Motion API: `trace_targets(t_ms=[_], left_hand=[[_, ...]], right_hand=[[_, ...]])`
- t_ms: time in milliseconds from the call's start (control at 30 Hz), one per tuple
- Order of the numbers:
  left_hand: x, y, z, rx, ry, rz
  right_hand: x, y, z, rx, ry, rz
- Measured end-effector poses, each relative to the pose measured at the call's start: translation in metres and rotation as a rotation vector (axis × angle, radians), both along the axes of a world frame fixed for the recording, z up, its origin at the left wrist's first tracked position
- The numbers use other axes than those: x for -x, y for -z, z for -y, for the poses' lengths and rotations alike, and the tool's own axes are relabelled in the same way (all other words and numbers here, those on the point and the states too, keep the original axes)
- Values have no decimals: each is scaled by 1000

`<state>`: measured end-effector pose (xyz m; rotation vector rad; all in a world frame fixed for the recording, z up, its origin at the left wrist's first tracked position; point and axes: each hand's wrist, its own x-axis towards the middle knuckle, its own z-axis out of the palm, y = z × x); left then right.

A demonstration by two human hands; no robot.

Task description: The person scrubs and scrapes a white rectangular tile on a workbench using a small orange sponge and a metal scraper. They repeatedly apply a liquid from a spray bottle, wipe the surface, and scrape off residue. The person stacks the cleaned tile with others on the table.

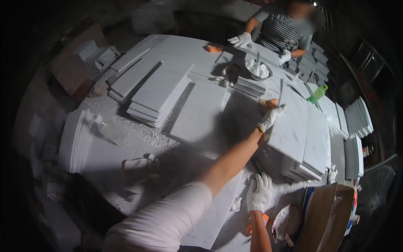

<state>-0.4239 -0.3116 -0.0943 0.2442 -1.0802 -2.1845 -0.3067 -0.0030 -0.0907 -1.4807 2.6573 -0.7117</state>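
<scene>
My left hand [271,119], in a white knit glove, reaches across to the left edge of a stack of pale marble slabs [289,126]. Its fingers are closed on a thin grey tool [281,91] that sticks up beyond them; its exact kind is unclear. An orange block [273,103] lies right beside those fingers. Closer to me, my gloved right hand [259,192] is held with its fingers stretched out and nothing in it. It is just in front of the slab stack, near a second orange block [257,223] partly hidden by my forearm.
Across the table a gloved co-worker [282,35] stands behind a bowl of white paste [257,69]. More slab stacks [159,94] fill the left. A green bottle [317,94], a clear bottle [111,130], a cardboard box [325,218] and a paste-smeared dish [287,222] lie around.
</scene>
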Motion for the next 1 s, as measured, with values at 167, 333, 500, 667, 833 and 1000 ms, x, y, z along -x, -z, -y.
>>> trace_targets(t_ms=[167, 333, 500, 667, 833, 1000], left_hand=[[-3, 5, 8, 85, -37, -7], [15, 42, 38, 213, -124, 50], [44, 82, 67, -40, -76, -75], [65, 121, 92, -40, 34, -222], [59, 120, 93, -12, 48, -206], [24, 57, 60, 9, -36, -76]], right_hand=[[-4, -13, 3, -52, 1, -26], [5, 0, -1, 75, -18, -48], [12, 19, -5, 176, -8, -121], [12, 21, -5, 186, -11, -123], [12, 16, -5, 174, -7, -130], [11, 10, -6, 175, -23, -101]])
